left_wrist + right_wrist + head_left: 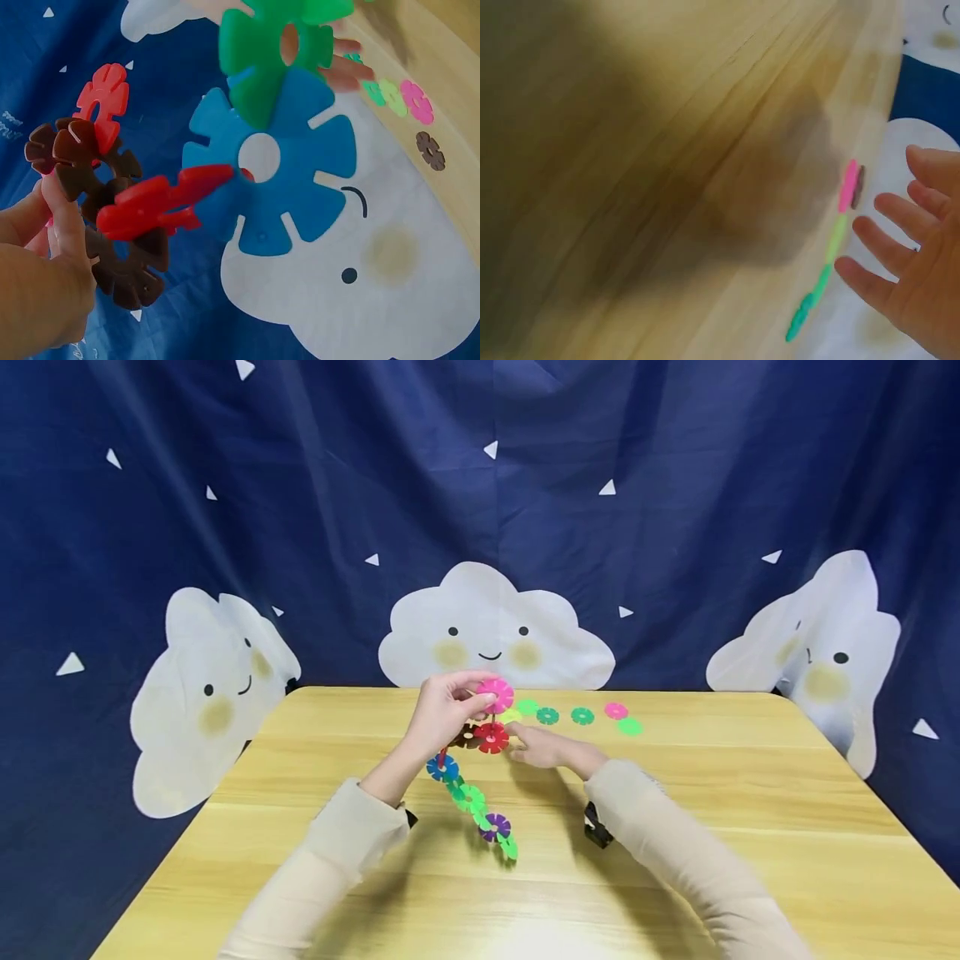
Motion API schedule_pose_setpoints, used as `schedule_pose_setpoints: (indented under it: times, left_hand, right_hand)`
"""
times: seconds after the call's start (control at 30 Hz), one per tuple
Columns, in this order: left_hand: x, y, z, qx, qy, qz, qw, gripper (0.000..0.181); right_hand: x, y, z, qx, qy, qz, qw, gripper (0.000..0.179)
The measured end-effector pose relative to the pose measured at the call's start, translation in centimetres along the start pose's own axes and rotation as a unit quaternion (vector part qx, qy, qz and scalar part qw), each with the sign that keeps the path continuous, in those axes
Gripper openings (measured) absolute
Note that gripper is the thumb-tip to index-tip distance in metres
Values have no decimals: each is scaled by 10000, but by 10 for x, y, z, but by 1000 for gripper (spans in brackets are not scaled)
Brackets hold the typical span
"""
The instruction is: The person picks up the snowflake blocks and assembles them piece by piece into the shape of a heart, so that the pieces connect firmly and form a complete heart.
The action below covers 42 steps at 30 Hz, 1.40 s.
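My left hand (444, 714) pinches a pink notched disc (501, 692) between thumb and fingers, over the far part of the table. From it hangs a chain of interlocked plastic discs: a red disc (495, 745), brown discs (124, 289), a blue disc (315, 154), green discs (471, 798) and a purple disc (498, 833). A light green disc (509, 847) forms its lower end. Beside the red disc, my right hand (547, 749) reaches over the table with nothing in its grasp. Its fingers (904, 217) are spread and slightly bent in the right wrist view.
Loose discs lie along the wooden table's (712, 793) far side: a yellow disc (512, 716), two teal discs (582, 716), a pink disc (617, 711), light green ones (631, 727) and a brown disc (430, 151). Behind the table hangs a blue curtain (435, 485) with clouds.
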<state>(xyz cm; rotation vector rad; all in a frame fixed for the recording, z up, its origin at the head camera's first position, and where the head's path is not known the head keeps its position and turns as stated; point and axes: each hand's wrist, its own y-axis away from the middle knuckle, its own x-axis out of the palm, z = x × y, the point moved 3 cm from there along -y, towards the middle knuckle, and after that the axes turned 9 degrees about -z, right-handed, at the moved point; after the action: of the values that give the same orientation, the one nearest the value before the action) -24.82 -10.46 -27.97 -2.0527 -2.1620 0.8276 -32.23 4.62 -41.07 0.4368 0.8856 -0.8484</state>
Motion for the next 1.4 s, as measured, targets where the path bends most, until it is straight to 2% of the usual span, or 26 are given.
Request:
schedule_pose_setpoints:
  times: [0.13, 0.3, 0.4, 0.57, 0.6, 0.7, 0.97, 1.1, 1.23, 1.4]
  left_hand:
    - [1, 2, -1, 38, -42, 45, 10000, 26]
    - [0, 4, 1, 97, -97, 88, 9999, 27]
    - [-2, 3, 0, 103, -108, 79, 9999, 27]
    - [-2, 3, -2, 101, -179, 87, 9998, 26]
    - [-1, 3, -2, 99, -179, 91, 9997, 26]
    - [1, 3, -3, 45, -154, 110, 9998, 26]
    - [11, 6, -7, 134, 106, 297, 9994, 26]
    - [13, 8, -8, 159, 176, 294, 9993, 25]
    - [13, 8, -9, 55, 229, 256, 9994, 25]
    - [12, 8, -10, -80, 292, 237, 9993, 26]
  right_hand:
    - [12, -13, -4, 222, 200, 158, 9994, 60]
    - [23, -19, -7, 337, 605, 283, 9972, 62]
    - [18, -17, -2, 168, 693, 230, 9972, 48]
    - [5, -8, 5, -299, 658, 180, 9972, 14]
    - [5, -7, 4, -346, 654, 154, 9971, 13]
    - [5, -6, 2, -268, 764, 18, 9967, 14]
    - [15, -2, -7, 587, 1091, 120, 9922, 17]
    - [15, -1, -8, 527, 1341, -84, 9895, 10]
    - [13, 1, -11, 474, 1533, -206, 9868, 12]
    - [10, 9, -17, 388, 1109, 4, 9931, 19]
